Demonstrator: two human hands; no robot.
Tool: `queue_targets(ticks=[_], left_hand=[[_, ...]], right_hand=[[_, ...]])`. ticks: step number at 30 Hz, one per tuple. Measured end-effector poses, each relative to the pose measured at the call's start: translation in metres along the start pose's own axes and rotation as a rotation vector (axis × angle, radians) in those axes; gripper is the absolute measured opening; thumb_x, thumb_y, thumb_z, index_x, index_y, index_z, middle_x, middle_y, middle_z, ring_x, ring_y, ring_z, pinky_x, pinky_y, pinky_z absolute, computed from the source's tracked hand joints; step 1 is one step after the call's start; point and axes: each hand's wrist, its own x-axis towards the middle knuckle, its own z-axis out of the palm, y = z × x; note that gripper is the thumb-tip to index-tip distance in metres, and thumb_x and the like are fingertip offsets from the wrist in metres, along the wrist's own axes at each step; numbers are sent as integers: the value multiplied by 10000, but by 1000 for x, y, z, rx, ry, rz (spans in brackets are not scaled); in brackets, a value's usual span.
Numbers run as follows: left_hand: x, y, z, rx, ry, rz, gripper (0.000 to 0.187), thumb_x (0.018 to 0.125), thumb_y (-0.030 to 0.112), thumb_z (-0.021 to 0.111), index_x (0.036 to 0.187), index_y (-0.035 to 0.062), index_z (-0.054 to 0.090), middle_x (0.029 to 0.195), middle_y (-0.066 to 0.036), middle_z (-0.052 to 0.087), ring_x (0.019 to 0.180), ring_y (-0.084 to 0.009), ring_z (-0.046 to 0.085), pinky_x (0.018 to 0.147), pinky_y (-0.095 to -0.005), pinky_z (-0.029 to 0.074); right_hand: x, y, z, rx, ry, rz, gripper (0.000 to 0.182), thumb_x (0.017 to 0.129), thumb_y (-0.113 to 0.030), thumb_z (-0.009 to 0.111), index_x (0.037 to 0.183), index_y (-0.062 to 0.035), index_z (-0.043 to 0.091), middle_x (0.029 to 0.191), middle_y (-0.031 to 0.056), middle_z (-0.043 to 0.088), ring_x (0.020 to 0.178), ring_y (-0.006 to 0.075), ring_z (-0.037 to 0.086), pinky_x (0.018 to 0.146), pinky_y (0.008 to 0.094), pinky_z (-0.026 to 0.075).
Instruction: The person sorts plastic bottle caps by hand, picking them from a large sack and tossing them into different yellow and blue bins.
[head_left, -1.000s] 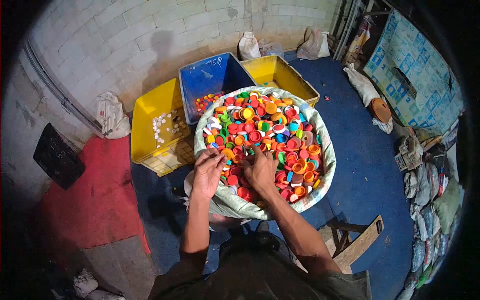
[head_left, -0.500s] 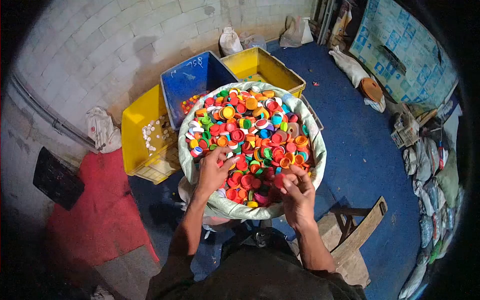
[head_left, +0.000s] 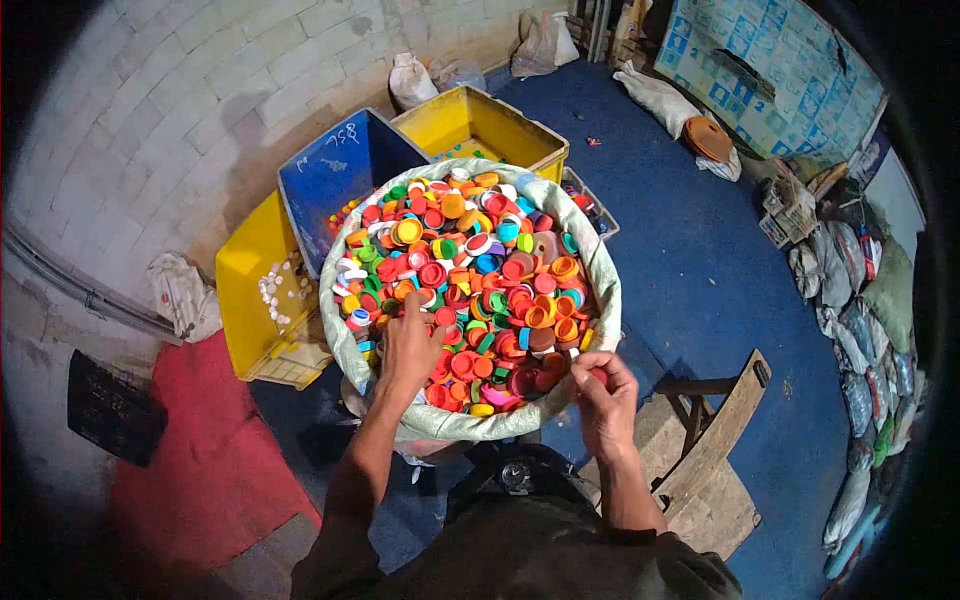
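Observation:
A big pale-green woven sack (head_left: 607, 270) with a rolled rim stands before me, heaped with plastic bottle caps (head_left: 462, 270) in red, orange, green, yellow, white and blue. On the left part of the heap rests my left hand (head_left: 408, 350), index finger and thumb apart among the caps, with no cap visibly held. My right hand (head_left: 610, 410) is at the sack's right front rim, fingers curled round a red bottle cap (head_left: 598, 376) that is partly hidden by them. Something small and white shows by its fingertips.
Behind the sack stand a blue crate (head_left: 340, 170) and a yellow crate (head_left: 545, 150). Another yellow crate (head_left: 245, 290) with white caps is at left. A wooden stool (head_left: 710, 450) is near my right arm. Filled bags (head_left: 860, 350) line the right side.
My right hand has drawn back from over the caps to the sack's rim with the red bottle cap. My left hand has moved its fingers over the heap. The view has shifted.

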Motion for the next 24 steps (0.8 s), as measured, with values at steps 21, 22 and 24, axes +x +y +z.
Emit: queue_targets(ticks=[21, 22, 24], left_hand=[[-32, 26, -12, -1450, -178, -458, 164, 932, 113, 576, 1060, 13, 601, 762, 26, 524, 564, -36, 403, 473, -199, 329], [-34, 27, -9, -1472, -159, -472, 164, 932, 114, 576, 1059, 13, 601, 778, 16, 543, 567, -40, 407, 472, -202, 333], [-37, 25, -4, -1504, -169, -470, 165, 934, 121, 571, 1053, 14, 611, 868, -32, 610, 561, -47, 424, 475, -204, 354]], right_hand=[[71, 0, -19, -1306, -30, -405, 704, 685, -302, 804, 1267, -1, 548, 904, 159, 710, 812, 322, 684, 779, 410, 501], [71, 1, -19, -1276, -31, -403, 703, 683, -292, 803, 1269, -2, 546, 907, 158, 711, 807, 318, 684, 774, 410, 500], [71, 3, -20, -1278, -16, -389, 707, 681, -279, 799, 1277, -2, 540, 919, 147, 713, 813, 319, 686, 774, 406, 506]])
